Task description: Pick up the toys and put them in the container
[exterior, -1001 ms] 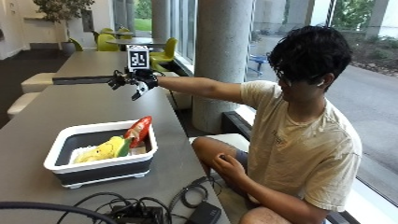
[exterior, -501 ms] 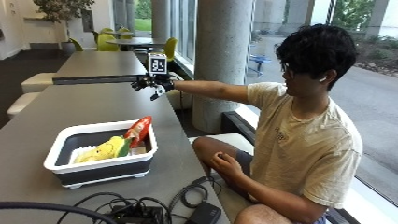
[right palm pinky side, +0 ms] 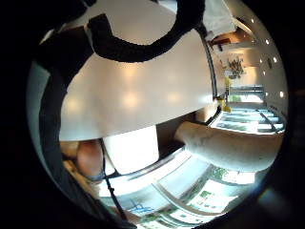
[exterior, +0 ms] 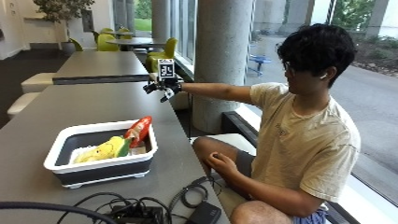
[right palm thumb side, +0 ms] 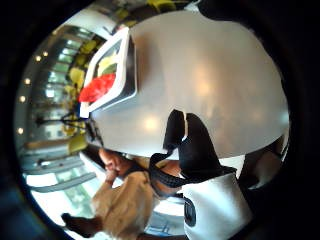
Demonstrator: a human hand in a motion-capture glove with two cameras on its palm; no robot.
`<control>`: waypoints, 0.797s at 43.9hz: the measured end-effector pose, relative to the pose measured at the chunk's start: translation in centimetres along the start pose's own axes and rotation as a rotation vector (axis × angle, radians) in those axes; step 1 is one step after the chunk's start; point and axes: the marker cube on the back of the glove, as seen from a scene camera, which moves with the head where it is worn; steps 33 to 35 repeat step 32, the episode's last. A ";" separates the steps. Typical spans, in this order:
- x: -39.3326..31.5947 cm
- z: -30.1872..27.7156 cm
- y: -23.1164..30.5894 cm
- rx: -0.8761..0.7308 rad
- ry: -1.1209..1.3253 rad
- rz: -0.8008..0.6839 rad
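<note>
I sit at the right-hand edge of a long grey counter point(exterior: 74, 98), a tangle of black cables point(exterior: 143, 207) lying at its near edge. Just past the cables, towards the counter's right edge, stands the container point(exterior: 99, 151), a white-rimmed tub with dark grey walls. Inside it lie a yellow toy point(exterior: 103, 148) and, leaning against the right wall with its tip above the rim, a red toy point(exterior: 138, 130). A little white shows in the tub's bottom beside them; I cannot tell what it is. My bare left hand point(exterior: 221, 163) rests curled in my lap, off the counter.

Farther along, my right arm is stretched out almost straight at shoulder height, reaching over the counter's far right corner. My gloved right hand point(exterior: 163, 86) hangs in the air above that corner, well apart from the container. Its fingers point(right palm thumb side: 192, 142) are spread and loosely bent, holding nothing; the thumb-side palm view shows bare grey counter beneath them and the container off at a distance.

Compared with half a second ago, my hand sits a touch farther out and higher, and a second ago it was lower and nearer the container. The container and its toys have not moved.
</note>
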 end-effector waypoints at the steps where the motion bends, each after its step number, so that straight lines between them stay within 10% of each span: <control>1: 0.0 0.0 0.1 0.005 -0.018 -0.003; 35: 0.0 0.3 -0.3 0.042 -0.070 -0.050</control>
